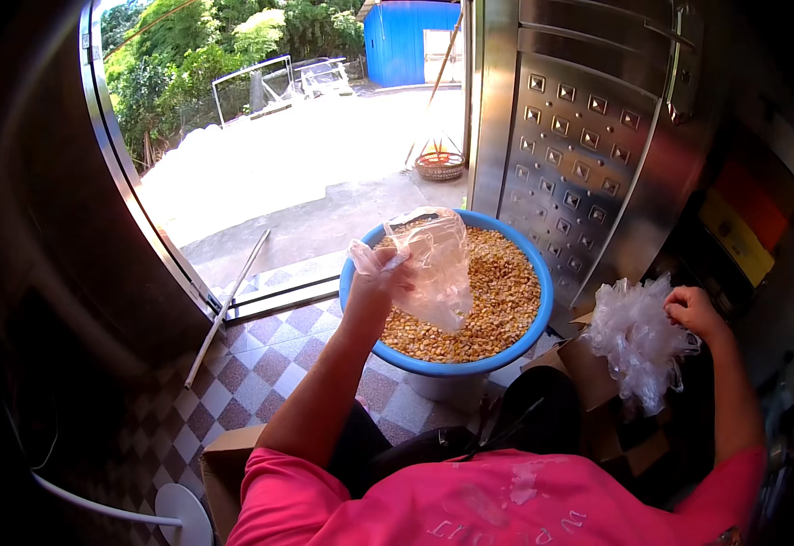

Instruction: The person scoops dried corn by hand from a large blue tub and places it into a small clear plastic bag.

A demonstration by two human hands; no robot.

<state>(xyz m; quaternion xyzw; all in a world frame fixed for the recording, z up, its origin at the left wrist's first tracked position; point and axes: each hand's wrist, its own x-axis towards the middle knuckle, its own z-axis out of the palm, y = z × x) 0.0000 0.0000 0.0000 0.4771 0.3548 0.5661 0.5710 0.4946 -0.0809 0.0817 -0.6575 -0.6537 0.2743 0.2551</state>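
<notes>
My left hand [381,278] is closed on a crumpled clear plastic bag [438,273], held up over a blue basin [540,300] full of yellow dried kernels [497,282]. The bag hangs to the right of my fingers and hides part of the kernels. On the right, my right hand [692,311] has its fingers curled at the edge of a loose heap of clear plastic bags [633,337]; I cannot make out what is between them. The heap sits on or in a brown cardboard box [588,380].
Metal door [570,146] at right, open doorway onto a bright yard with a blue shed [397,45] and basket [439,166]. A pale pole [224,314] leans by the sill. A cardboard box [226,450] and white round-based stand [183,514] are at lower left on the checkered floor.
</notes>
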